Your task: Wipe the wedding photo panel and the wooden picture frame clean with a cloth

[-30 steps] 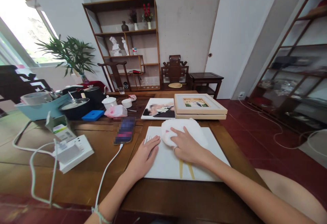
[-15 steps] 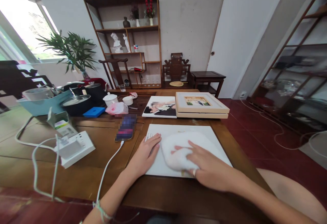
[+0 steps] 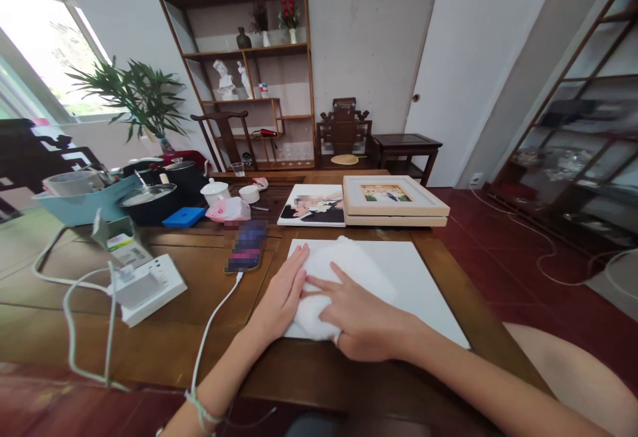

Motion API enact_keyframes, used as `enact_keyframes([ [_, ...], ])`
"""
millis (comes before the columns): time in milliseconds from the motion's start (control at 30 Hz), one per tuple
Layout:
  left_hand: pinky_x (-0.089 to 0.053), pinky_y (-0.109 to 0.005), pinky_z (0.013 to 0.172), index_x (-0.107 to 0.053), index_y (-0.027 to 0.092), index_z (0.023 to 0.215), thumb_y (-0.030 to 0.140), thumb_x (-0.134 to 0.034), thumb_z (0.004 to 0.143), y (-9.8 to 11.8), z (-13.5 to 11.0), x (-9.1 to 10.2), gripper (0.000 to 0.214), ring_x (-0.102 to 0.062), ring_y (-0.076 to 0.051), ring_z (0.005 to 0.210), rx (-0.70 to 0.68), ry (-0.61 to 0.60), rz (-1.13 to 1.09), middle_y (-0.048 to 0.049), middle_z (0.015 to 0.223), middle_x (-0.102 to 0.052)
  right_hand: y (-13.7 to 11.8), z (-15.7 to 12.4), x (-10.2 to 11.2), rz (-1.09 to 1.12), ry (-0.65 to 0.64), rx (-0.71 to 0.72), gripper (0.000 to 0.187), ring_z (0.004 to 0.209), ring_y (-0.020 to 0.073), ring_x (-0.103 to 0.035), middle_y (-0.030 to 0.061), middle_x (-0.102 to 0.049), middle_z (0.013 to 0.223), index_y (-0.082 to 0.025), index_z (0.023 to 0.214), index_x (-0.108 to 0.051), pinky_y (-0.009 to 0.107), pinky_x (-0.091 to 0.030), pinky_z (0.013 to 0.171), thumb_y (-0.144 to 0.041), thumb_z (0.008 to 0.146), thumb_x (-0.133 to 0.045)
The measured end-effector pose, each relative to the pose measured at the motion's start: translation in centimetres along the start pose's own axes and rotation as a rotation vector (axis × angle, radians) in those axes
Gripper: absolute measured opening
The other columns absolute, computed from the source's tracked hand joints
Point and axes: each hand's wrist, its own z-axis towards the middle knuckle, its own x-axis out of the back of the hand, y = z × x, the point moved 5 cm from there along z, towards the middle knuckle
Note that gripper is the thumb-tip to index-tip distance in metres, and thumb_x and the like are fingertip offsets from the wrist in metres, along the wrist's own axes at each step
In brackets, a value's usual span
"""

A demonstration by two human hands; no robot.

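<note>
A white board (image 3: 428, 291) lies flat near the table's front edge. On its left part rests a bunched white cloth (image 3: 366, 271). My right hand (image 3: 356, 317) presses on this cloth and grips it, some fingers spread and others sunk in its folds. My left hand (image 3: 282, 294) lies flat along the board's left edge with its fingers stretched out. Its fingertips are beside the cloth and close to the right hand's fingers.
Behind the board lie a photo panel (image 3: 312, 206) and stacked picture frames (image 3: 396, 201). To the left are a phone (image 3: 248, 246) on a white cable, a power strip (image 3: 154, 287), a blue box (image 3: 183, 217), a teapot (image 3: 215, 191) and pots (image 3: 148, 198). A round stool (image 3: 558, 370) stands right.
My right hand and the cloth have slid left across the board, up to my left hand. More of the board's right side shows. The left hand has stayed nearly in place.
</note>
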Motion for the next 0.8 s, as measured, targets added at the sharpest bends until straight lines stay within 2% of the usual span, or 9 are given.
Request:
enact_keyframes([
  [67, -0.024, -0.04, 0.11, -0.039, 0.016, 0.134, 0.033, -0.027, 0.094, 0.1, 0.0, 0.0, 0.045, -0.03, -0.019, 0.133, 0.009, -0.003, 0.001, -0.0066, 0.142, -0.037, -1.1, -1.0, 0.3, 0.069, -0.016, 0.054, 0.032, 0.132, 0.021, -0.025, 0.0088, -0.051, 0.13, -0.017, 0.089, -0.064, 0.049, 0.001, 0.109, -0.007, 0.064, -0.046],
  [167, -0.028, -0.041, 0.109, -0.044, 0.012, 0.13, 0.035, -0.026, 0.094, 0.1, -0.1, 0.1, 0.047, -0.038, -0.02, 0.129, 0.065, -0.013, 0.022, -0.0099, 0.137, -0.044, -1.8, -3.0, 0.9, 0.17, -0.041, 0.013, 0.034, 0.13, 0.017, -0.03, 0.0076, -0.054, 0.128, -0.018, 0.09, -0.062, 0.041, -0.001, 0.111, -0.006, 0.063, -0.045],
  [267, -0.028, -0.045, 0.108, -0.05, 0.014, 0.125, 0.034, -0.026, 0.093, 0.0, -0.1, -0.1, 0.044, -0.045, -0.022, 0.124, 0.085, -0.044, 0.056, -0.0096, 0.131, -0.051, -0.9, -4.8, 1.4, 0.195, -0.049, -0.136, 0.024, 0.128, 0.0185, -0.034, 0.0104, -0.058, 0.121, -0.018, 0.079, -0.06, 0.037, -0.008, 0.11, -0.008, 0.064, -0.045],
  [400, -0.023, -0.051, 0.108, -0.053, 0.019, 0.122, 0.032, -0.034, 0.092, 0.0, -0.1, -0.5, 0.038, -0.046, -0.023, 0.123, 0.051, -0.121, 0.103, -0.0074, 0.129, -0.054, 2.4, -5.4, 1.8, 0.119, -0.021, -0.385, 0.022, 0.113, 0.0273, -0.049, 0.012, -0.066, 0.097, -0.017, 0.082, -0.059, 0.042, -0.025, 0.101, -0.012, 0.071, -0.041],
  [500, -0.022, -0.05, 0.109, -0.054, 0.019, 0.122, 0.029, -0.037, 0.091, 0.1, -0.1, -0.7, 0.036, -0.043, -0.023, 0.125, 0.021, -0.15, 0.12, -0.0076, 0.13, -0.053, 5.3, -4.1, 2.2, 0.08, 0.043, -0.518, 0.019, 0.094, 0.0274, -0.056, 0.0106, -0.064, 0.086, -0.018, 0.08, -0.057, 0.039, -0.038, 0.084, -0.017, 0.077, -0.038],
  [567, -0.023, -0.049, 0.109, -0.054, 0.019, 0.121, 0.028, -0.038, 0.09, 0.1, -0.1, -0.7, 0.036, -0.043, -0.023, 0.125, 0.011, -0.155, 0.128, -0.0083, 0.13, -0.053, 7.0, -2.3, 2.6, 0.068, 0.075, -0.551, 0.017, 0.086, 0.025, -0.057, 0.0093, -0.063, 0.085, -0.019, 0.077, -0.055, 0.034, -0.04, 0.075, -0.018, 0.077, -0.038],
  [700, -0.024, -0.05, 0.108, -0.055, 0.018, 0.12, 0.026, -0.04, 0.09, 0.2, 0.0, -0.6, 0.035, -0.042, -0.023, 0.126, 0.013, -0.161, 0.145, -0.0087, 0.13, -0.053, 9.4, 2.3, 3.3, 0.042, 0.09, -0.533, 0.017, 0.082, 0.024, -0.057, 0.011, -0.063, 0.09, -0.018, 0.077, -0.054, 0.03, -0.039, 0.066, -0.016, 0.074, -0.037],
  [800, -0.025, -0.05, 0.107, -0.056, 0.019, 0.119, 0.025, -0.041, 0.089, 0.3, 0.0, -0.5, 0.034, -0.044, -0.024, 0.124, 0.011, -0.158, 0.152, -0.0083, 0.129, -0.054, 9.7, 6.1, 3.8, 0.037, 0.062, -0.449, 0.019, 0.08, 0.0233, -0.056, 0.0119, -0.064, 0.091, -0.016, 0.077, -0.055, 0.029, -0.038, 0.064, -0.015, 0.073, -0.037],
])
